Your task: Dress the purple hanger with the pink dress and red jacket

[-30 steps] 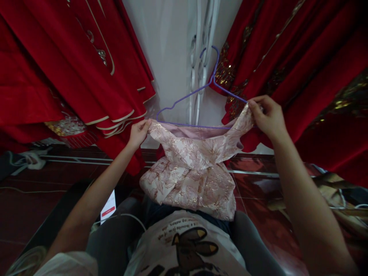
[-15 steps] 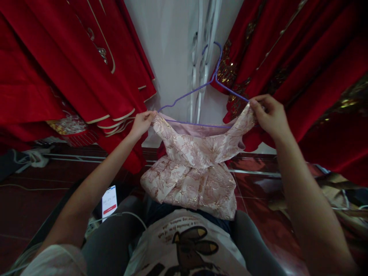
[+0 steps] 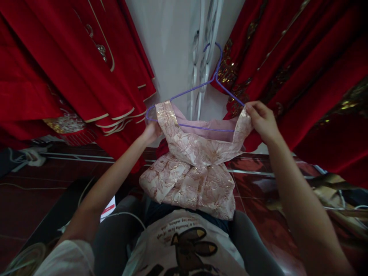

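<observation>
Gripping one pink dress [image 3: 195, 172] by its two straps, the left hand [image 3: 151, 132] has drawn its strap over the left end of the single purple hanger [image 3: 189, 89], while the right hand [image 3: 260, 120] pinches the other strap at the right end. One shoulder now looks hung, one not; red robes [image 3: 71, 69] hang on both sides.

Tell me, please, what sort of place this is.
Probably a dress shop or tailor's workroom: red embroidered garments hang on both sides, and a pink brocade dress hangs partly on a purple wire hanger.
</observation>
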`<control>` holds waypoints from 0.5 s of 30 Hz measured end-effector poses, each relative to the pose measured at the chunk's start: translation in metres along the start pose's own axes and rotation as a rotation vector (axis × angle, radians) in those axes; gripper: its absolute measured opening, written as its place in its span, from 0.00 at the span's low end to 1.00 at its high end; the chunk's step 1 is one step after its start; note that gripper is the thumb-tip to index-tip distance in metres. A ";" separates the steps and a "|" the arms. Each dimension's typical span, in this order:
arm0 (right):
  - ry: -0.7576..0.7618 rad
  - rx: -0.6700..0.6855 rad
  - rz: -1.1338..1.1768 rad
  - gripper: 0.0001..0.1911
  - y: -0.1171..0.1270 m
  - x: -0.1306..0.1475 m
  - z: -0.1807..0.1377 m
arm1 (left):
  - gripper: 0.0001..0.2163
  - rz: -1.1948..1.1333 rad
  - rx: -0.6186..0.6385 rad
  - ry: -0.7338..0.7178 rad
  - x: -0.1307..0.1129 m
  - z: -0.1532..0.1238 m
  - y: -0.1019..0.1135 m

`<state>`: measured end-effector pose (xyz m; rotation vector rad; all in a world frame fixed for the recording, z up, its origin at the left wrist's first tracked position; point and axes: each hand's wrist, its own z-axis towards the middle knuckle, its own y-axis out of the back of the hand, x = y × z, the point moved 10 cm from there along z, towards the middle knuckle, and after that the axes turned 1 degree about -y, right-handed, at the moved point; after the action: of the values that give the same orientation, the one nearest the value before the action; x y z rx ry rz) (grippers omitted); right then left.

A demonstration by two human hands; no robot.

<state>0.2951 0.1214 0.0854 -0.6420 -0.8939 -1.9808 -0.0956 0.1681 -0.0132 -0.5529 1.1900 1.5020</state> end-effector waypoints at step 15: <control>0.032 -0.003 -0.011 0.11 0.000 0.001 -0.002 | 0.09 0.672 0.284 0.088 0.074 -0.017 -0.049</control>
<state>0.2947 0.1195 0.0855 -0.6068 -0.8769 -1.9973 -0.0773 0.1820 -0.1008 -0.0123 1.7312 1.8206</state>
